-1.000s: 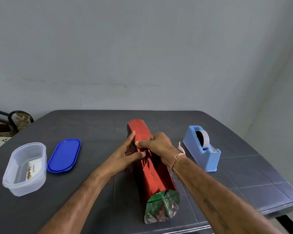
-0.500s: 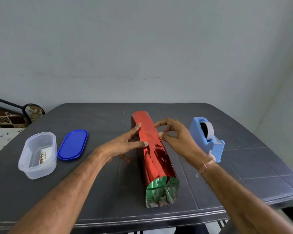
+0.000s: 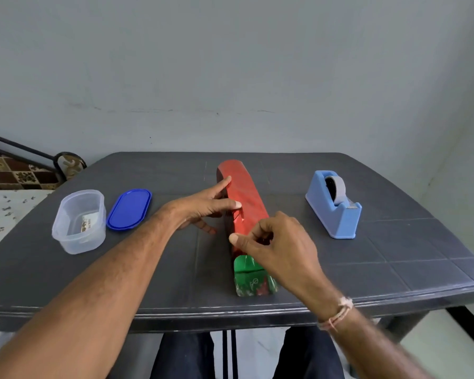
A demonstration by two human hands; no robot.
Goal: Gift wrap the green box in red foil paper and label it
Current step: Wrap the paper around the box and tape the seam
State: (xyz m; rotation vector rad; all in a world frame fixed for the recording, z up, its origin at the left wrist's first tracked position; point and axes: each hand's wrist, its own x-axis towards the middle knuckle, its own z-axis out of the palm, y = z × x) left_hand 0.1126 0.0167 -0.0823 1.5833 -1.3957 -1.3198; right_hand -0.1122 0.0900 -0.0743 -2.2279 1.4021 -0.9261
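Feed check from my end, reading across the dark desk (image 3: 367, 255): furthest left stands a clear plastic tub (image 3: 78, 222) with a small printed card (image 3: 86, 224) lying in its bottom, and just beside it to the right a blue oval lid (image 3: 129, 209) lies flat. Next comes the left grip (image 3: 203, 207), spread wide with straight fingers. Its forefinger runs along the left flank of the red foil paper (image 3: 246, 192), and its thumb presses down on the top of the foil near the seam. The foil is wound round the green box (image 3: 248, 272), which lies lengthwise in the middle of the desk, one end pointing at me and the other toward the wall. At the near end the foil is unfolded, so I can see the green end face of the box with loose, crinkled foil standing round it. Over that near part hangs the right grip (image 3: 279, 247), fingers curled in and thumb tip close to the forefinger. The blur keeps me from telling whether it pinches anything or touches the foil. A thread band (image 3: 337, 314) circles that wrist. Well apart to the right sits a light blue tape dispenser (image 3: 333, 212) carrying its roll of tape (image 3: 338, 187).
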